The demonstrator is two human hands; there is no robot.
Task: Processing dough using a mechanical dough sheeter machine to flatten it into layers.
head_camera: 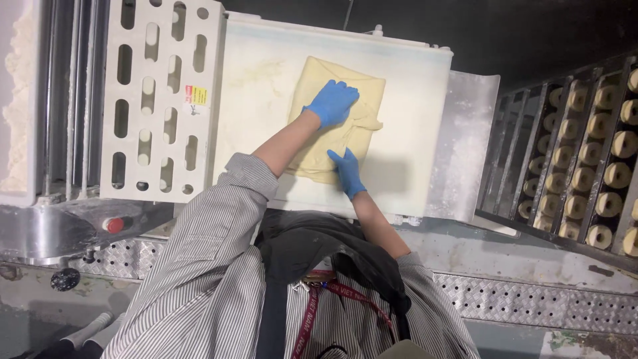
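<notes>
My blue-gloved left hand [332, 102] presses flat, fingers spread, on folded yellow dough [345, 90]; my right hand [347, 171] lies flat nearer me, gripping nothing, white belt [266, 86] beneath.

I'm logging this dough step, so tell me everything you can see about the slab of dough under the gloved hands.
The dough slab is pale yellow, soft and matte, folded into a rough square with layered flaps and a loose corner sticking out on one side. It lies flat on the white belt of the sheeter, beside the perforated white guard. The left hand in a blue glove presses on its top; the right hand rests on its near edge.
</notes>
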